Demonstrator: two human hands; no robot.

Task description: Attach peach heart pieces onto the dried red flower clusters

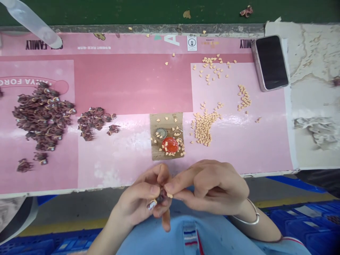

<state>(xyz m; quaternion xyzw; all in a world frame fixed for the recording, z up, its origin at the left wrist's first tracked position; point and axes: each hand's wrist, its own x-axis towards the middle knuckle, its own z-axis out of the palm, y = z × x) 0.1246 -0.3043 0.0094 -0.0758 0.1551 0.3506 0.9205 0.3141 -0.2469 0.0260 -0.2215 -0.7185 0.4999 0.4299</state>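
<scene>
Near the lower centre, my left hand (145,194) pinches a small dark brown figure (161,195) with a pale, whitish end. My right hand (212,186) meets it from the right, thumb and forefinger closed on a small beige piece (169,195) against the figure. Just beyond both hands lies a brown cardboard square (156,154) bearing a red cap (170,145), a metal bottle cap (161,132) and scattered beige pieces. To its right spreads a pile of beige pieces (204,129). Dark brown figures lie in a large heap (45,115) and a smaller one (92,120) at left.
A phone (271,63) lies at the right of the pink-covered table (132,85). A translucent tube-like object (34,24) reaches in at the top left. Crumpled whitish material (318,131) is at far right. Blue crates (305,223) stand below the table edge.
</scene>
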